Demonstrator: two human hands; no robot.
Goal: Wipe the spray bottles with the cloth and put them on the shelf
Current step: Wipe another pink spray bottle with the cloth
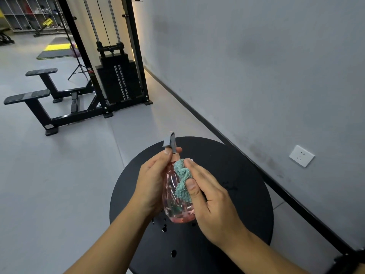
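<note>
Round black table (237, 175) beside grey wall (256, 66)

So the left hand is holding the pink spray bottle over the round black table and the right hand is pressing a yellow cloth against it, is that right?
Not quite: the cloth is teal, not yellow, as the head view shows. The rest stands: the left hand holds the pink spray bottle over the round black table, and the right hand presses the cloth against it.

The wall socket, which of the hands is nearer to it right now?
Right. The right hand presses the cloth on the side of the spray bottle facing the wall socket; the left hand grips the bottle's far side.
</note>
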